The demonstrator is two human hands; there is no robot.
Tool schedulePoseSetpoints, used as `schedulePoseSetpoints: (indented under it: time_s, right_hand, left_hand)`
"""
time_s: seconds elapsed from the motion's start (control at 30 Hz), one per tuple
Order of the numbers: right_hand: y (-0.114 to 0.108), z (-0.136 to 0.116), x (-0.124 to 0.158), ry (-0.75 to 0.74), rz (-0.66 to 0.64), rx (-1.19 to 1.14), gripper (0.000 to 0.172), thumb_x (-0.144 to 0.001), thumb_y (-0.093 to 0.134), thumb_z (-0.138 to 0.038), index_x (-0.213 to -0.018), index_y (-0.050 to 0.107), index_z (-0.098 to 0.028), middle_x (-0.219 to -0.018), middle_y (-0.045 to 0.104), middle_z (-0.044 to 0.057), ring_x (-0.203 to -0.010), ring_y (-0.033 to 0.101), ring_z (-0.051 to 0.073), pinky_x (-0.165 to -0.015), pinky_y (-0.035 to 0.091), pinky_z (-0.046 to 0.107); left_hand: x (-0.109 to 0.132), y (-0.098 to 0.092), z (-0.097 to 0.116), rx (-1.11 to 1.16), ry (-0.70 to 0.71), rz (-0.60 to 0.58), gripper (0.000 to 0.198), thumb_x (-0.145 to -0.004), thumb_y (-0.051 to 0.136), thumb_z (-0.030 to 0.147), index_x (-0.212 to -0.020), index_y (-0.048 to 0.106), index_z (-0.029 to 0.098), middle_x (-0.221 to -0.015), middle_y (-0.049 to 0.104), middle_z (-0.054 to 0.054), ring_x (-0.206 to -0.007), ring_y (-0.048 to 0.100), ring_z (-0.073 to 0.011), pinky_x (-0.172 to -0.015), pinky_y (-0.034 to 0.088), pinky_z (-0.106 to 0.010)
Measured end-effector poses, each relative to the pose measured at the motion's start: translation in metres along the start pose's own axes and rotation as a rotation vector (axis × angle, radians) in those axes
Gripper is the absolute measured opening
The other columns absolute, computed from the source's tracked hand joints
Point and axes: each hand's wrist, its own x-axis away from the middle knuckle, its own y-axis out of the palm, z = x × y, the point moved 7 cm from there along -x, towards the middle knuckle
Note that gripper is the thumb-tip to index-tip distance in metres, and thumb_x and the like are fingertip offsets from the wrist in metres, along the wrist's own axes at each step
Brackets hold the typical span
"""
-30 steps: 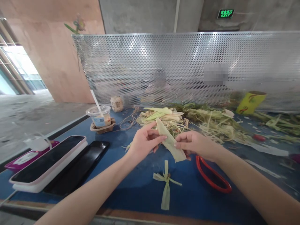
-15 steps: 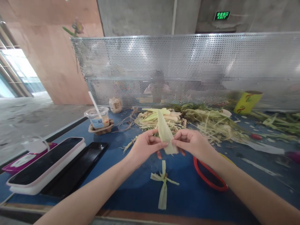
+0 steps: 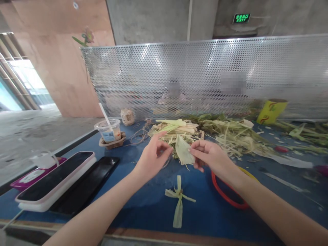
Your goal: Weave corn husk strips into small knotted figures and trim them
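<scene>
1. Husk piece (image 3: 183, 150) was pale green.
2. Tied husk cross (image 3: 177, 217) read pale green.
3. Tabletop (image 3: 143, 212) was blue.
4. Curved loop (image 3: 235, 204) showed red.
5. Cylinder (image 3: 272, 112) was yellow with red-and-green motif.
6. Panel (image 3: 189, 65) was silver-grey, regularly dotted.

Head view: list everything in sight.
Husk piece: one, pale green, centre
Husk cross: one, pale green, front
Husk heaps: several, green-cream, back
Loop: one, red, right
Cup: one, clear, in brown holder
Twine: one tangle, brown, back left
Flat slabs: two, black-topped, left
Box: one, purple, far left
Tube: one, yellow, back right
Table: one, blue, below
Screen: one, silver, behind
Flower: one, pinkish, screen corner
Sign: one, green, upper right
People: count unclear, blurred, beyond screen
Left hand: one, bare, left
Right hand: one, bare, holding husk piece
</scene>
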Motion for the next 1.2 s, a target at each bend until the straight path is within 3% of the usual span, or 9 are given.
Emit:
schedulePoseSetpoints:
  time_s: [0.03,0.1,0.17,0.27,0.37,0.47,0.7,0.9,1.2]
  right_hand:
    - [0.0,0.002,-0.001,0.011,-0.014,-0.052,0.019,-0.073,0.061,-0.031,-0.075,0.047,-0.018,-0.048,0.055,-0.006,-0.039,0.052,0.007,-0.035,0.039,0.017]
    - [0.001,0.005,-0.002,0.046,-0.047,-0.137,0.022,-0.072,0.063,-0.031,-0.078,0.046,-0.019,-0.046,0.053,-0.007,-0.038,0.05,0.007,-0.035,0.038,0.016]
    - [0.002,0.007,-0.001,0.083,-0.083,-0.157,0.024,-0.072,0.062,-0.034,-0.08,0.044,-0.019,-0.046,0.051,-0.007,-0.038,0.048,0.007,-0.035,0.036,0.017]
    - [-0.002,-0.007,0.004,-0.025,-0.037,0.02,0.025,-0.079,0.05,-0.043,-0.084,0.047,-0.019,-0.057,0.052,-0.003,-0.043,0.048,0.008,-0.038,0.038,0.02]
    - [-0.003,-0.035,0.015,-0.315,0.038,0.334,0.028,-0.082,0.044,-0.044,-0.093,0.054,-0.02,-0.08,0.056,0.004,-0.067,0.054,0.012,-0.058,0.046,0.025]
    - [0.001,-0.039,0.018,-0.322,0.019,0.386,0.025,-0.078,0.052,-0.039,-0.097,0.054,-0.022,-0.086,0.059,0.005,-0.077,0.056,0.015,-0.063,0.048,0.027]
    - [-0.002,-0.021,0.01,-0.114,0.004,0.247,0.015,-0.07,0.061,-0.026,-0.083,0.058,-0.019,-0.07,0.061,0.001,-0.059,0.058,0.011,-0.056,0.05,0.023]
    - [-0.006,-0.018,0.011,-0.095,0.009,0.214,0.014,-0.071,0.062,-0.03,-0.079,0.065,-0.018,-0.069,0.063,0.001,-0.04,0.054,0.007,-0.044,0.049,0.023]
    - [-0.005,-0.021,0.014,-0.188,-0.004,0.163,0.01,-0.071,0.062,-0.025,-0.076,0.067,-0.019,-0.072,0.063,0.002,-0.043,0.057,0.009,-0.045,0.05,0.024]
  left_hand:
    - [0.001,-0.005,0.013,-0.134,0.168,0.042,0.053,-0.076,0.054,0.03,-0.124,0.036,0.019,-0.097,0.059,-0.009,-0.084,0.057,-0.0191,-0.069,0.048,-0.035]
    - [0.008,-0.001,0.035,-0.32,0.458,-0.005,0.048,-0.071,0.061,0.027,-0.117,0.048,0.023,-0.114,0.054,-0.009,-0.107,0.046,-0.0234,-0.09,0.038,-0.042]
    - [0.014,0.008,0.045,-0.344,0.56,-0.121,0.028,-0.076,0.056,0.023,-0.103,0.06,0.025,-0.106,0.06,-0.005,-0.106,0.048,-0.0211,-0.094,0.034,-0.039]
    - [0.009,0.005,0.04,-0.187,0.334,-0.072,0.018,-0.079,0.051,0.025,-0.085,0.067,0.023,-0.08,0.066,-0.003,-0.077,0.058,-0.0156,-0.073,0.044,-0.028]
    - [0.003,0.003,0.022,0.072,-0.004,0.028,0.018,-0.073,0.059,0.033,-0.076,0.068,0.018,-0.061,0.063,-0.001,-0.052,0.051,-0.0111,-0.049,0.04,-0.022]
    - [0.003,0.019,0.011,0.311,-0.168,-0.093,0.019,-0.07,0.062,0.031,-0.081,0.069,0.017,-0.06,0.064,-0.001,-0.048,0.05,-0.0089,-0.046,0.039,-0.02]
    - [0.007,0.034,0.001,0.414,-0.229,-0.198,0.024,-0.074,0.058,0.03,-0.093,0.068,0.02,-0.073,0.069,-0.004,-0.06,0.059,-0.0113,-0.055,0.046,-0.021]
    - [0.008,0.027,-0.008,0.443,-0.267,-0.155,0.025,-0.074,0.058,0.029,-0.096,0.067,0.02,-0.072,0.068,-0.002,-0.058,0.057,-0.0105,-0.056,0.048,-0.022]
    - [0.014,0.034,-0.012,0.798,-0.442,-0.17,0.015,-0.065,0.067,0.023,-0.077,0.071,0.015,-0.069,0.069,-0.006,-0.064,0.062,-0.0148,-0.064,0.049,-0.027]
